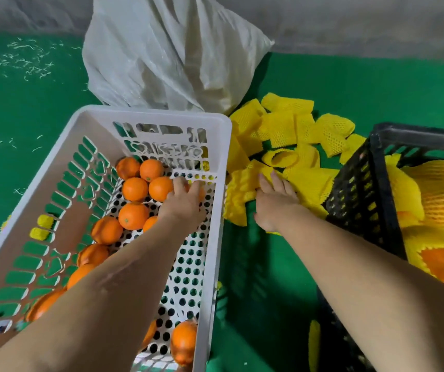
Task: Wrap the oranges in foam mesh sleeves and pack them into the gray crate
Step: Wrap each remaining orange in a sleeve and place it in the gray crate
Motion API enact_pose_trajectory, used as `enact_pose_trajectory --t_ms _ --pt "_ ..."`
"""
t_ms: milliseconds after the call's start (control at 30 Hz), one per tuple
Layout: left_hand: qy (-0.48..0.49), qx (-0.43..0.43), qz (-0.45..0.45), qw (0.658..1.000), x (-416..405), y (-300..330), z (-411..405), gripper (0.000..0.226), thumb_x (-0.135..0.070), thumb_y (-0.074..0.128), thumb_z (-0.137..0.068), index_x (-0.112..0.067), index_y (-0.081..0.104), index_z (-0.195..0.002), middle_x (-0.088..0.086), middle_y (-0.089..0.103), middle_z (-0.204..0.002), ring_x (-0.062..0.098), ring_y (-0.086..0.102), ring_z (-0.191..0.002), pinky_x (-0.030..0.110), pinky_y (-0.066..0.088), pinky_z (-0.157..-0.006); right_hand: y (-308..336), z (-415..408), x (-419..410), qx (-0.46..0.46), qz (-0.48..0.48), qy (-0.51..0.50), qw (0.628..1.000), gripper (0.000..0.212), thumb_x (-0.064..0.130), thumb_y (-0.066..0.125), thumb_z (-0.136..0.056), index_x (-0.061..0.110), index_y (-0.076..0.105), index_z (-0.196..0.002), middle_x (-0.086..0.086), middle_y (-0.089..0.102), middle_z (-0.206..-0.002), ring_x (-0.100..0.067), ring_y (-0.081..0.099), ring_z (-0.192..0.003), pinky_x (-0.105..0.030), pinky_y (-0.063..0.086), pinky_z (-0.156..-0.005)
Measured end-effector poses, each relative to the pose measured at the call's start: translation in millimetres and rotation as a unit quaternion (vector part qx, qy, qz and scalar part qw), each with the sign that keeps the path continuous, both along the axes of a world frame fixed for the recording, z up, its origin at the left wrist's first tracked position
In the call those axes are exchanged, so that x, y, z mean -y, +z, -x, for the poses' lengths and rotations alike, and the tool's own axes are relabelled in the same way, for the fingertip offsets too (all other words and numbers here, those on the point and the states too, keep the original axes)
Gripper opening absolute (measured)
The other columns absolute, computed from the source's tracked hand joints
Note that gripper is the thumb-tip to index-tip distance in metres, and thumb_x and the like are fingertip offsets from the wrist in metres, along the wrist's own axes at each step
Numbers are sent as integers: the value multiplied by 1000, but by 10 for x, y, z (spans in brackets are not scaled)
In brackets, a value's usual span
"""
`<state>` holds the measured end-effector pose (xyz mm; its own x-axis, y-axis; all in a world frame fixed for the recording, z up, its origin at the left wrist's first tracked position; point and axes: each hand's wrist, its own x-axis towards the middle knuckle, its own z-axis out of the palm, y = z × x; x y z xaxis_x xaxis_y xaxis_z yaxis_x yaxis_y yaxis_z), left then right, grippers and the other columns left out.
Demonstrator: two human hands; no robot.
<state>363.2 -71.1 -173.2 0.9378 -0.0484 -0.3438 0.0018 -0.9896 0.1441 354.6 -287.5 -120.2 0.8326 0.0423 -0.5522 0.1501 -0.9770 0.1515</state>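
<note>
Few wrapped oranges [442, 260] already in the crate [355, 200] at 3 o'clock, plenty bare ones in the basket [215, 237]: left hand [186, 202] fingers spread over one, right hand [276, 202] fingers loose on sleeves [290, 135].

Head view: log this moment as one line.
left hand: reaching onto oranges in white basket | right hand: on yellow foam sleeves | gray crate: holds wrapped oranges

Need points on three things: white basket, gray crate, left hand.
white basket [149, 111]: head view, bare far rim.
gray crate [376, 167]: head view, near-left corner wall.
left hand [184, 202]: head view, back of the hand, over the oranges in the basket.
</note>
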Motion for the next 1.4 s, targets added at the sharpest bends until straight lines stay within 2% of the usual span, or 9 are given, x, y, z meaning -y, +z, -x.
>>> enact_pose_trajectory --t_ms 167,300,400,500,733,933,1033,1167,1400 --pt "-22 22 60 998 -48 -44 -7 80 -18 74 -90 -26 23 -152 11 41 -140 40 58 -118 49 55 -79 139 5 -31 135 -162 -101 972 45 32 48 -104 21 46 -147 -5 31 -160 -32 31 -145 -46 28 -119" --pt "33 81 181 980 -214 259 189 76 -37 72 -98 -26 30 -161 10 33 -150 27 57 -112 33 47 -80 492 141 -126 134 -415 -211 875 44 25 60 -96 24 53 -139 -3 55 -124 -25 61 -102 -34 50 -88" --pt "149 107 423 887 -266 726 584 59 -48 73 -96 -36 47 -148 0 50 -144 17 59 -119 38 53 -100 738 484 -196 157 -509 -231 814 24 31 64 -95 28 60 -119 10 56 -83 -9 55 -69 -26 39 -59" --pt "151 94 614 769 -205 1244 1159 45 -45 79 -91 -48 58 -131 -14 69 -117 22 75 -98 26 63 -78 900 909 -247 166 -556 -228 782 16 29 61 -98 33 62 -113 13 56 -82 -3 53 -66 -19 37 -57" --pt "187 36 725 662 71 1495 2093 46 -51 82 -82 -43 64 -123 4 74 -117 28 77 -100 33 63 -79 1107 1831 -493 152 -635 -286 701 50 31 61 -81 49 50 -126 -2 66 -114 -16 67 -93 -29 51 -75" --pt "196 22 733 651 156 1395 2499 67 -77 82 -67 -53 59 -125 1 73 -123 17 74 -110 35 57 -89 1084 2277 -598 247 -647 -311 651 29 35 60 -77 36 64 -106 5 70 -103 -12 67 -95 -32 54 -83" --pt "196 28 723 662 203 1420 2658 53 -64 75 -76 -52 58 -125 3 69 -119 3 74 -90 16 56 -67 1089 2384 -570 299 -615 -291 669 14 38 58 -87 34 63 -99 12 67 -89 -7 62 -79 -29 52 -73" --pt "167 27 737 654 207 1463 2762 43 -54 73 -77 -44 61 -117 0 65 -91 1 63 -62 14 50 -54 1086 2424 -588 277 -612 -245 699 3 30 55 -103 27 58 -102 9 61 -78 -7 54 -67 -34 47 -65" --pt "133 -4 730 670 178 1415 2739 55 -60 77 -71 -42 57 -119 8 60 -105 10 60 -66 21 52 -61 1152 2425 -527 419 -511 -252 707 20 8 59 -97 22 45 -97 10 48 -85 -5 48 -73 -19 38 -60"
